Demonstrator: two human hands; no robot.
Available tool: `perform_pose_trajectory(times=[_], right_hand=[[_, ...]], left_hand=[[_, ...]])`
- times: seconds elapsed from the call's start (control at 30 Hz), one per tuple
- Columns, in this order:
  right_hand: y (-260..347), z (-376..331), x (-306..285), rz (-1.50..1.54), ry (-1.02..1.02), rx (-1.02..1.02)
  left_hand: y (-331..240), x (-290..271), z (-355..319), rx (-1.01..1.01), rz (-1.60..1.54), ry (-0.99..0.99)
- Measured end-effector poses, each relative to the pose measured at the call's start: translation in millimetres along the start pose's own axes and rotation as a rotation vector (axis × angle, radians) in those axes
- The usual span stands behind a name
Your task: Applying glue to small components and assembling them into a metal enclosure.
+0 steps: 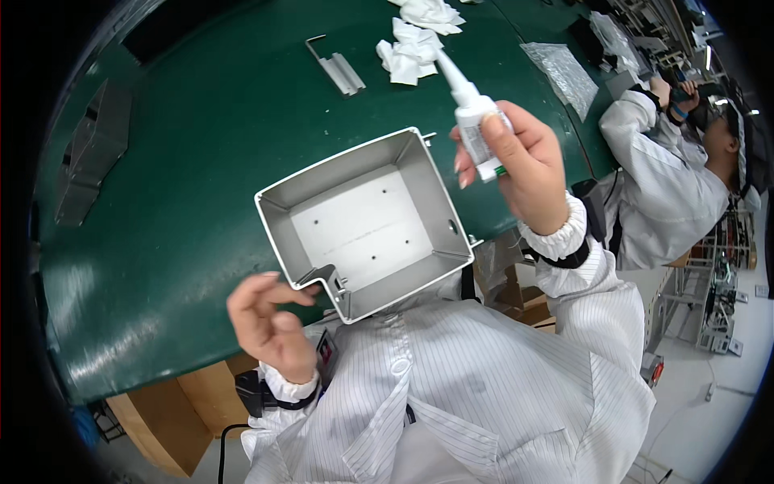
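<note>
A grey open-topped metal box [355,222] stands on the green table in front of me, tilted slightly in view. Four-sided and shallow, it has small holes in its floor, a notch at its near left corner and small tabs on its right side. Beside that notch is my left hand [274,327], fingers apart and holding nothing; the fingertips are close to the wall, and whether they touch it I cannot tell. Above the box's right edge my right hand [524,157] grips a white glue bottle [477,125], its long nozzle pointing up and away.
Crumpled white tissues [409,52] lie at the far side, near a metal bracket [343,74] with a hex key [313,40]. Another grey metal housing [93,153] sits at left. Clear plastic bags [564,77] are at far right, where a person [669,173] works. Cardboard [161,419] stands below the table.
</note>
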State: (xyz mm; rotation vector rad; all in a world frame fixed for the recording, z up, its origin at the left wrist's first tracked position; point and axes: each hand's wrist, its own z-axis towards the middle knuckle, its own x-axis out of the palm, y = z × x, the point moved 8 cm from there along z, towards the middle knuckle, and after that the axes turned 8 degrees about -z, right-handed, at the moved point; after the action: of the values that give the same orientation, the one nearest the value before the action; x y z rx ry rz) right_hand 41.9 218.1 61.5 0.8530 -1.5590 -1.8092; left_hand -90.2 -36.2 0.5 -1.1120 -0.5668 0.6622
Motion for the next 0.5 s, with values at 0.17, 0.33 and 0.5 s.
perform_pose_trajectory(times=[0.17,0.33,0.5], right_hand=[[-29,-9,17,0.219,0.054,0.122],[-33,-18,22,0.495,-0.093,0.060],[-26,-28,29,0.437,-0.060,0.077]], left_hand=[[49,12,33,-0.317,-0.026,-0.103],[69,30,23,-0.562,-0.280,-0.114],[48,43,31,-0.660,-0.435,-0.093]])
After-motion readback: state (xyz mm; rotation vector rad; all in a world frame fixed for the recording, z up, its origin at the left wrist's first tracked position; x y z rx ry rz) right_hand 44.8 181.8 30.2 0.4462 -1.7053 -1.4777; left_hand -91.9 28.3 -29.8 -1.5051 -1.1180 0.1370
